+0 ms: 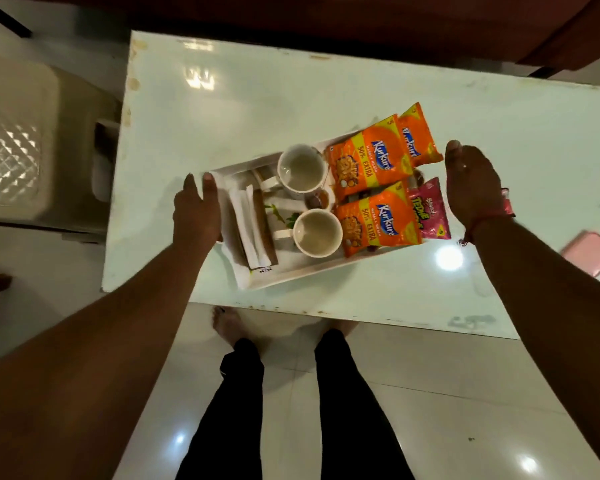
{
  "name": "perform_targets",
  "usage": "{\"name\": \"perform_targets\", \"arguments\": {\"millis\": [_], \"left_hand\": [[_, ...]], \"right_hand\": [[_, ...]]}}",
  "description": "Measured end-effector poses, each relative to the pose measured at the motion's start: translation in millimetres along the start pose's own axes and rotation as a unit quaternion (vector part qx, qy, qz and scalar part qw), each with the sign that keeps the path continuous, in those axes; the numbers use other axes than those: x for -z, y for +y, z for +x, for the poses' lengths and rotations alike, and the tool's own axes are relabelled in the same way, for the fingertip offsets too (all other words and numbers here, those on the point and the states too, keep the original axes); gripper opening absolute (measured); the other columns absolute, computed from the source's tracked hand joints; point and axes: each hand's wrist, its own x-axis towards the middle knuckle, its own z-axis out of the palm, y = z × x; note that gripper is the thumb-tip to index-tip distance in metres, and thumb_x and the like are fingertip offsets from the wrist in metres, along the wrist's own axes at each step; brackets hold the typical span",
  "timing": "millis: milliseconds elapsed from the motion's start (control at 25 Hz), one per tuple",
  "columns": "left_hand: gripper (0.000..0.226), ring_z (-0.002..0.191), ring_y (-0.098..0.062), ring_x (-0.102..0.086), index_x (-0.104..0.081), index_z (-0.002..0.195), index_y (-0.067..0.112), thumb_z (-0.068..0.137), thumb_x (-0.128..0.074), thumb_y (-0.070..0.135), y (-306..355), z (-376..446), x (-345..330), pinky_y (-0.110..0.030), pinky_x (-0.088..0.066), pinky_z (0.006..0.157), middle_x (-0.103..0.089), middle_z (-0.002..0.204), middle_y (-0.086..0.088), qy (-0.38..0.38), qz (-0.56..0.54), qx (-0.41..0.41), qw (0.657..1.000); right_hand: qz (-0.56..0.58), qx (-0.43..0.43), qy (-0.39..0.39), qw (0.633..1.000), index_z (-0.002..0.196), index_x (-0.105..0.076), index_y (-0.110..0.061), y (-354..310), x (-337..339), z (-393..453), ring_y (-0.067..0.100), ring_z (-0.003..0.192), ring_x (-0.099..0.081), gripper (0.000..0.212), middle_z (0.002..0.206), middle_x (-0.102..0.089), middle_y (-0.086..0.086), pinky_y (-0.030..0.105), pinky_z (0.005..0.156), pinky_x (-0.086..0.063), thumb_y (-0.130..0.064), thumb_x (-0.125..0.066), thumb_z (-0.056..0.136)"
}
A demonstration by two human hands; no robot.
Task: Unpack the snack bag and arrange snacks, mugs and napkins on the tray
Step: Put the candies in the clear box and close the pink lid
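On the tabletop (243,109) the white tray (284,271) looks fully loaded: two mugs (302,169) mid-tray, napkins (248,225) at the left end, snack packets (371,161) stacked at the right. The left hand (196,211) rests on the tray's left rim, apparently gripping it; the right hand (471,187) hovers open just beside the packets, holding nothing. My worry is a one-sided lift: the tray tilts, the mugs slide, and the loose packets overhanging the right edge slip off.

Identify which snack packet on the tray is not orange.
The pink packet, at the tray's right end beside the right hand. The other three packets are orange Kurkure ones.
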Motion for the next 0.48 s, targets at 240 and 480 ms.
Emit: {"name": "perform_targets", "arguments": {"millis": [240, 480], "left_hand": [[0.084, 0.116, -0.033, -0.061, -0.051, 0.139, 0.017, 0.090, -0.017, 0.076, -3, -5, -11, -0.050, -0.048, 0.103, -0.061, 0.131, -0.011, -0.037, -0.169, 0.199, 0.965], [0.077, 0.090, -0.022, -0.060, -0.057, 0.130, 0.018, 0.091, -0.022, 0.075, -9, -8, -7, -0.047, -0.051, 0.093, -0.061, 0.090, -0.003, -0.076, -0.248, 0.250, 0.933]], "right_hand": [[0.205, -0.212, -0.204, 0.934, 0.111, -0.064, -0.008, 5, 4, 48, 0.025, 0.095, -0.064, 0.088, 0.104, -0.067, 0.011, 0.036, 0.081, -0.051, -0.078, -0.015, 0.090], [0.242, -0.259, -0.232, 0.906, 0.103, -0.071, -0.012, 10, -7, 55, 0.028, 0.094, -0.067, 0.094, 0.102, -0.072, 0.011, 0.041, 0.090, -0.052, -0.085, -0.016, 0.082]]}}
